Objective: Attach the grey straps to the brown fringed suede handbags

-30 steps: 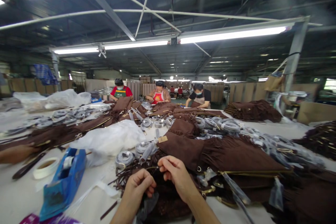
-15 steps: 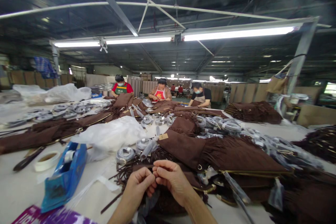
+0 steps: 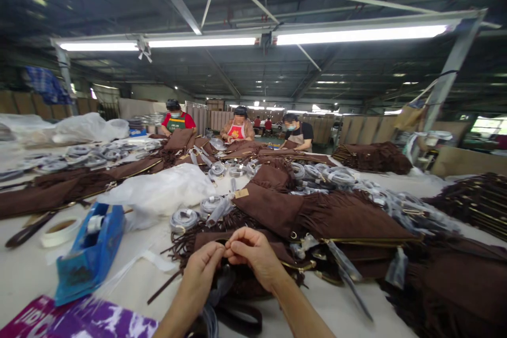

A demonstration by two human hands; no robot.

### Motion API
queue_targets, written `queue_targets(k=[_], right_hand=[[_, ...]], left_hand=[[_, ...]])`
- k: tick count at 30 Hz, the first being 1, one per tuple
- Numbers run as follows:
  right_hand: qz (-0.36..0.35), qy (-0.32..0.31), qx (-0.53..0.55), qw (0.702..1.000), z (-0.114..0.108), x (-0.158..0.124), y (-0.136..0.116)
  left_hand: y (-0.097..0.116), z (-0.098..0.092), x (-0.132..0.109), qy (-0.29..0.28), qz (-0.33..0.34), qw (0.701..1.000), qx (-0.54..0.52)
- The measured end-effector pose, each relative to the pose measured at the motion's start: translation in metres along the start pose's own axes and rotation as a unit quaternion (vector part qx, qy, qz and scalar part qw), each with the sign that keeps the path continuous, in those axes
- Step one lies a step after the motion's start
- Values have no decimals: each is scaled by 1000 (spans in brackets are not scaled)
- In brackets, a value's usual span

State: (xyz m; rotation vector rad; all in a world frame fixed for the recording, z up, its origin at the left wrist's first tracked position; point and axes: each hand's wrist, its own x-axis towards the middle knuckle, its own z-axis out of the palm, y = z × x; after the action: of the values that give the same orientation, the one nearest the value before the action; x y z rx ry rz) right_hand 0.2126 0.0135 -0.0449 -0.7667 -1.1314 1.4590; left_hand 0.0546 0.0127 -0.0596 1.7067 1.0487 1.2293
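My left hand (image 3: 201,270) and my right hand (image 3: 255,257) meet at the bottom centre, their fingertips pinched together. What they pinch is too small and too covered to make out. Right behind and beneath them lies a brown fringed bag (image 3: 273,210) with a tan tag (image 3: 241,193) and metal rings. More brown bags with a gold zipper (image 3: 364,243) are heaped to the right. Below my hands a dark strap (image 3: 242,318) loops on the white table (image 3: 158,288). Plastic-wrapped coiled straps (image 3: 184,218) sit just beyond my left hand.
At left stand a blue tape dispenser (image 3: 89,256) and a tape roll (image 3: 60,232), with purple printed packaging (image 3: 99,319) in front. A crumpled white plastic bag (image 3: 166,186) lies behind. Stacked brown bags (image 3: 372,157) are farther right. Several co-workers sit across the table.
My view has tilted down and shifted slightly, so the scene sits higher and a little left. The hands stay pinched together; the dark strap below them shows more.
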Motion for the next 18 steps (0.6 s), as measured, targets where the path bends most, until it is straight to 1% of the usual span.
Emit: queue_targets(k=[2,4,7,12,18], right_hand=[[-20,-5,-38,999,1,0,-1],[-32,-7,-64,997,1,0,0],[-38,-6,-90,995,2,2,1],[-41,-7,-117,992,2,3,3],[-40,-2,-116,992,2,2,5]], left_hand=[[5,1,-2,-14,33,999,35],[10,1,-4,-34,42,997,60],[13,1,-6,-41,46,994,95],[10,0,-6,-44,44,990,129],[6,-1,-6,-49,69,980,179]])
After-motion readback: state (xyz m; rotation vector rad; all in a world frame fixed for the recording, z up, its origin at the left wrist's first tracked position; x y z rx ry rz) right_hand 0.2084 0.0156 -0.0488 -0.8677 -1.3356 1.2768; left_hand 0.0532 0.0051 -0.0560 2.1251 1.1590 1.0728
